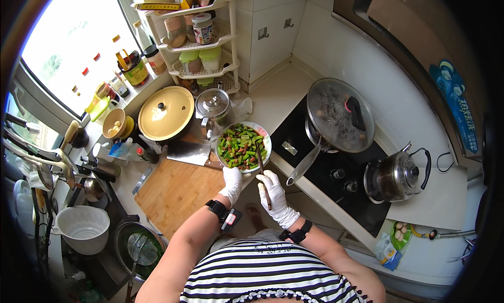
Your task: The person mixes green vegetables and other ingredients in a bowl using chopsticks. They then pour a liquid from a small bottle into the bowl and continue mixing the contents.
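My left hand (pixel 232 184), in a white glove, grips the near rim of a white patterned plate (pixel 267 141). Chopped green stems mixed with small reddish-brown pieces (pixel 240 143) fill the plate. Dark chopsticks (pixel 260 161) are held in my gloved right hand (pixel 275 194), their tips down in the food at the plate's right side. Left of the plate, a cleaver (pixel 191 152) lies with its wooden handle near my left hand. Beneath it is a wooden cutting board (pixel 181 193). My left thumb is hidden by the hand and plate.
On the black gas hob (pixel 315 185) stand a pan with a steamy glass lid (pixel 334 114) and a steel kettle (pixel 397 177). A yellow lidded pot (pixel 165 114) and a glass-lidded jug (pixel 214 104) sit behind the board. A white colander (pixel 84 228) is by the sink at left.
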The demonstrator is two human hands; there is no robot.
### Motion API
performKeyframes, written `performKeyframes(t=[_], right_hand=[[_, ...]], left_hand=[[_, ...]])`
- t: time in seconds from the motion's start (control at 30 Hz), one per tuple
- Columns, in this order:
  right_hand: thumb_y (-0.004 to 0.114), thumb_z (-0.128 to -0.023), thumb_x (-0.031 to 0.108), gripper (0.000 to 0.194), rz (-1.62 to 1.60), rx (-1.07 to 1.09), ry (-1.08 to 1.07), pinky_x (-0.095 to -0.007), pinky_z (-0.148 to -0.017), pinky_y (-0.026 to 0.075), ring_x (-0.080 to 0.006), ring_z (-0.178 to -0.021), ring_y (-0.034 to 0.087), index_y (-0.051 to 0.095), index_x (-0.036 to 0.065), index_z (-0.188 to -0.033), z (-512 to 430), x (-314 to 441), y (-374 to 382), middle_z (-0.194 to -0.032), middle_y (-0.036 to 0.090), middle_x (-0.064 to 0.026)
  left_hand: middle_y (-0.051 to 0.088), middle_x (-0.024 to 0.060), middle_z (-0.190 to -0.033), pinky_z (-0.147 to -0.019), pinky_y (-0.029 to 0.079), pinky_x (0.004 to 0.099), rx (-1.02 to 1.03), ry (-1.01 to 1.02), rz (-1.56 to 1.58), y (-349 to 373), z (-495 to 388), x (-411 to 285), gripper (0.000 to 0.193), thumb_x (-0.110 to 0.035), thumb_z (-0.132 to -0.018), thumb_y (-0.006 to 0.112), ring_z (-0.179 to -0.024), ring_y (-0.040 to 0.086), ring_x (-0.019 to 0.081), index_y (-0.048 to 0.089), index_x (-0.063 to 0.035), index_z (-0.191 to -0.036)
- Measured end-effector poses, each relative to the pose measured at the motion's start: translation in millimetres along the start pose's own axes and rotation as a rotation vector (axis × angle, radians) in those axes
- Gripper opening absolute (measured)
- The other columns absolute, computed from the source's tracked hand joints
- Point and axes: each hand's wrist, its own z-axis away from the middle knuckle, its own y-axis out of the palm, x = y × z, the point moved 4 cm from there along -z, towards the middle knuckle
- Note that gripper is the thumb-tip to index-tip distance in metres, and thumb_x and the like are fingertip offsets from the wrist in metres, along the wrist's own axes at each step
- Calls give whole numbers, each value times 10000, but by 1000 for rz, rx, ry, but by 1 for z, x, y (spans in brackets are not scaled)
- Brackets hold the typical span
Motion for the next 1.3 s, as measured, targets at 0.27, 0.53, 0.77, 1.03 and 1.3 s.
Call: performKeyframes(t=[0.27, 0.53, 0.77, 1.03, 1.3], right_hand=[[514, -788, 64, 211, -79, 31, -5, -361, -769, 438, -332, -905, 511, 516, 23, -995, -7, -9, -2, -1003, 481, -183], [500, -784, 39, 199, -124, 13, -23, -367, -809, 410, -341, -916, 493, 515, 12, -980, -14, -14, 0, -979, 483, -184], [508, -773, 26, 197, -114, 3, -7, -359, -801, 413, -325, -910, 499, 535, 27, -968, -19, -17, -1, -976, 483, -170], [547, -769, 34, 164, -212, 117, 55, -359, -805, 420, -326, -933, 494, 533, 12, -931, -11, -38, 13, -1011, 463, -178], [583, -756, 41, 219, -282, 52, -50, -321, -809, 426, -274, -923, 511, 576, 43, -974, -5, -49, 11, -996, 499, -135]], left_hand=[[455, 185, -1135, -472, 551, 351, -86, -5, 9, -4, 5, 6, 395, 62, -779, 287, -866, 587, 296, 330, -28, -1162], [439, 196, -1106, -498, 548, 357, -268, -18, 24, -2, -21, 42, 281, 44, -778, 338, -808, 584, 307, 311, -1, -1055], [564, 131, -971, -669, 477, 351, -31, -44, 309, -16, -81, 117, 312, -145, -844, 295, -758, 565, 281, 482, -39, -1071], [513, 159, -1063, -731, 490, 385, -45, -147, 415, -15, -63, 105, 337, -23, -812, 312, -924, 539, 305, 397, -10, -1138], [487, 160, -1109, -876, 403, 398, -18, -243, 285, 0, -10, 55, 337, -82, -854, 281, -992, 488, 295, 392, -9, -1164]])
